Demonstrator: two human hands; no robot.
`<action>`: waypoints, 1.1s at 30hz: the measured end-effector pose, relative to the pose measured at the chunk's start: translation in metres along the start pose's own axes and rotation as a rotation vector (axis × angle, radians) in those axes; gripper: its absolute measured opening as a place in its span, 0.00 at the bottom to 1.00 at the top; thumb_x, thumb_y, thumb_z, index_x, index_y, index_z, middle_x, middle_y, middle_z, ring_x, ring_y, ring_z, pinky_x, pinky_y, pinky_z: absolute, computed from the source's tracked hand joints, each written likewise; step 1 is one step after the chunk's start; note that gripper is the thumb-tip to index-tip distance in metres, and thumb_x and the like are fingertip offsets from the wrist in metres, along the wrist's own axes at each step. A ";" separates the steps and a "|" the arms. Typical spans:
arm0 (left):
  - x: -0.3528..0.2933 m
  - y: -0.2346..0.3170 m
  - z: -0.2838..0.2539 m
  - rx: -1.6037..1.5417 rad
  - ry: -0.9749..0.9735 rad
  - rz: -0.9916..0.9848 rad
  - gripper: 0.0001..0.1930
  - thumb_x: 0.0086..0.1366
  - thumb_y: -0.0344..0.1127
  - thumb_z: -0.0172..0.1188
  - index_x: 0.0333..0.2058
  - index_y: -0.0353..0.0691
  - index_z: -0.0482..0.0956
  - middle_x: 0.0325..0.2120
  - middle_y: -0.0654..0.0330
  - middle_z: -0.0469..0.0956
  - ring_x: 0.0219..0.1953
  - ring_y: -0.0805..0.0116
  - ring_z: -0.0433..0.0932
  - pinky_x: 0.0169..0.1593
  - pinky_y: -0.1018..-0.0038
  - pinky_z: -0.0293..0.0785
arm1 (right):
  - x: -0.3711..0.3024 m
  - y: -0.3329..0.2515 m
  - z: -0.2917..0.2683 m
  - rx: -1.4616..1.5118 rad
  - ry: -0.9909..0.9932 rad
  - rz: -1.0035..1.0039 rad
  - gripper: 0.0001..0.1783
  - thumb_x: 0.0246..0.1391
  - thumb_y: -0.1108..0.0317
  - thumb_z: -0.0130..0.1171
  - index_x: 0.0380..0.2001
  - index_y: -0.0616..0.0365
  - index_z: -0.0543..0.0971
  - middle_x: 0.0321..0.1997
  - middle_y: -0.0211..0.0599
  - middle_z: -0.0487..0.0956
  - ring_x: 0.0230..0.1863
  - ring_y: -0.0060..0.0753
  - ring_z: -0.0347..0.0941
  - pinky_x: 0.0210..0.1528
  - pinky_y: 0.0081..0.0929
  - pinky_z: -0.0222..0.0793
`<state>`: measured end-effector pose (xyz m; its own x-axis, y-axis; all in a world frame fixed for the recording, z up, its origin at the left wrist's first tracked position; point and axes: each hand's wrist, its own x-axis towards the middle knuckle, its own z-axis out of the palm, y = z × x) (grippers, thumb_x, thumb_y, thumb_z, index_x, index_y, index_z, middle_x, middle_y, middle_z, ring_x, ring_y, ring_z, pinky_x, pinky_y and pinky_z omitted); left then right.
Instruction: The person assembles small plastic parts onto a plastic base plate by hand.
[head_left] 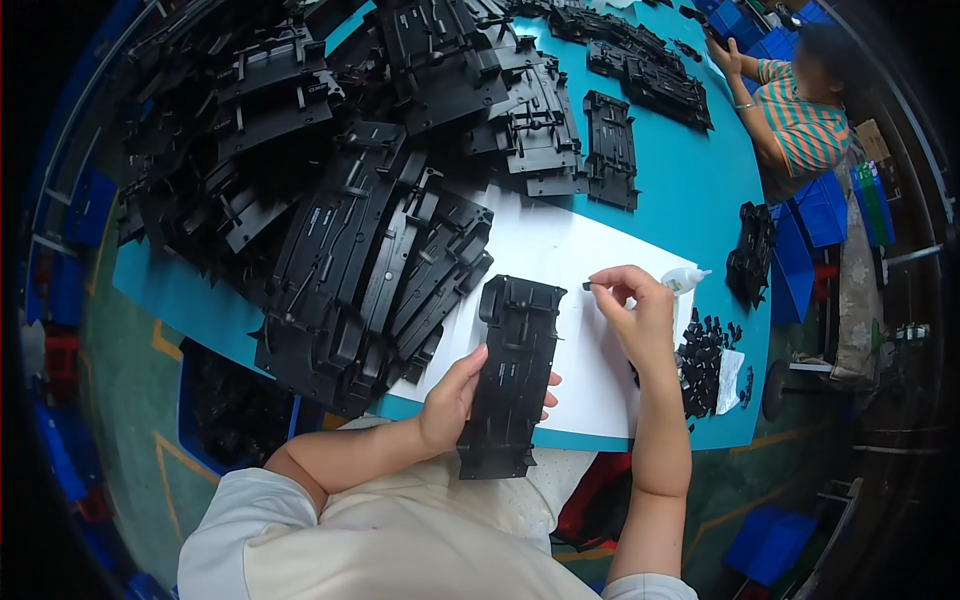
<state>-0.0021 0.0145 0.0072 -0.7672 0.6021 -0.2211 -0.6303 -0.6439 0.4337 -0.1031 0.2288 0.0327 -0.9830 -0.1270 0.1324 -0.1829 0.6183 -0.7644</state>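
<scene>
Left hand [452,404] holds black panel [525,415] with illegible pale markings [514,374].

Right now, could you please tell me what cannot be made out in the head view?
All in the head view:
Left hand: partly hidden behind the panel.
Panel's underside: turned away from the camera.
Small part: too small to read its shape, partly covered by the fingertips of the right hand.
Pile: lower pieces covered by upper ones; far end cut off by the top edge.

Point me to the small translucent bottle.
In the head view, the translucent bottle is right of centre, just right of the right hand and above the scattered small black pieces.
</scene>
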 end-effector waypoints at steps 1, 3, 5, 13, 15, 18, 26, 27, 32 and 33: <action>0.000 0.000 0.000 0.002 -0.005 -0.001 0.32 0.71 0.53 0.23 0.61 0.36 0.58 0.53 0.47 0.69 0.50 0.59 0.74 0.53 0.65 0.72 | -0.001 0.001 0.002 -0.042 -0.005 -0.026 0.05 0.46 0.77 0.61 0.29 0.63 0.81 0.27 0.30 0.79 0.25 0.16 0.68 0.29 0.15 0.64; 0.000 0.001 0.002 0.007 0.001 -0.004 0.32 0.71 0.53 0.23 0.61 0.35 0.58 0.53 0.46 0.69 0.51 0.58 0.73 0.54 0.65 0.71 | 0.000 -0.001 0.006 -0.095 0.014 -0.070 0.04 0.45 0.77 0.62 0.28 0.62 0.81 0.25 0.33 0.77 0.24 0.20 0.68 0.28 0.17 0.64; -0.001 0.000 0.002 -0.002 -0.002 -0.006 0.32 0.71 0.53 0.23 0.61 0.35 0.58 0.53 0.46 0.69 0.51 0.58 0.73 0.54 0.65 0.71 | 0.000 0.002 0.008 -0.161 0.011 -0.137 0.04 0.44 0.78 0.62 0.28 0.62 0.80 0.25 0.34 0.77 0.24 0.21 0.68 0.28 0.18 0.64; -0.001 0.000 0.000 0.006 0.002 0.002 0.32 0.70 0.53 0.23 0.61 0.35 0.58 0.53 0.45 0.68 0.51 0.56 0.73 0.54 0.63 0.71 | 0.002 0.006 0.014 -0.260 0.028 -0.324 0.05 0.41 0.79 0.61 0.26 0.62 0.79 0.24 0.36 0.76 0.24 0.29 0.68 0.27 0.24 0.65; -0.002 0.000 -0.001 0.002 -0.001 0.006 0.32 0.70 0.53 0.23 0.61 0.34 0.58 0.53 0.45 0.68 0.51 0.56 0.73 0.54 0.63 0.71 | 0.002 0.001 0.014 -0.244 0.033 -0.318 0.05 0.41 0.79 0.61 0.26 0.62 0.79 0.24 0.36 0.77 0.24 0.30 0.68 0.27 0.24 0.65; -0.001 0.000 0.000 -0.001 0.012 -0.005 0.32 0.70 0.53 0.23 0.61 0.34 0.58 0.53 0.45 0.69 0.51 0.56 0.73 0.55 0.63 0.71 | 0.002 0.002 0.013 -0.245 0.029 -0.303 0.05 0.41 0.79 0.61 0.26 0.62 0.79 0.24 0.36 0.76 0.24 0.30 0.68 0.27 0.25 0.65; -0.001 -0.001 -0.001 -0.016 0.001 0.003 0.32 0.70 0.53 0.23 0.61 0.35 0.58 0.53 0.45 0.69 0.52 0.56 0.73 0.54 0.63 0.71 | 0.000 0.001 0.013 -0.237 0.034 -0.232 0.04 0.41 0.79 0.61 0.25 0.61 0.79 0.24 0.36 0.77 0.23 0.28 0.67 0.26 0.24 0.64; -0.001 -0.001 -0.001 -0.013 -0.007 0.008 0.32 0.70 0.53 0.24 0.61 0.35 0.58 0.53 0.45 0.68 0.52 0.56 0.73 0.54 0.63 0.71 | 0.001 0.000 0.011 -0.227 0.046 -0.235 0.04 0.41 0.79 0.61 0.25 0.61 0.79 0.24 0.36 0.77 0.23 0.27 0.67 0.26 0.23 0.64; 0.000 -0.001 -0.002 -0.012 -0.024 0.010 0.32 0.70 0.53 0.24 0.61 0.35 0.58 0.53 0.45 0.68 0.52 0.56 0.72 0.55 0.64 0.70 | 0.001 -0.003 0.006 -0.173 0.062 -0.173 0.04 0.42 0.78 0.61 0.26 0.62 0.80 0.24 0.33 0.77 0.22 0.22 0.66 0.26 0.20 0.63; -0.001 -0.001 -0.002 -0.010 -0.025 0.011 0.32 0.70 0.53 0.24 0.61 0.35 0.58 0.53 0.45 0.68 0.52 0.56 0.72 0.55 0.64 0.70 | 0.000 -0.006 0.005 -0.134 0.058 -0.121 0.04 0.43 0.78 0.61 0.27 0.62 0.80 0.25 0.32 0.78 0.23 0.20 0.66 0.26 0.18 0.62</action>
<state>-0.0015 0.0137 0.0056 -0.7708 0.6066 -0.1944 -0.6232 -0.6549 0.4275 -0.1019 0.2216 0.0344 -0.9523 -0.1639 0.2573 -0.2961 0.6996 -0.6503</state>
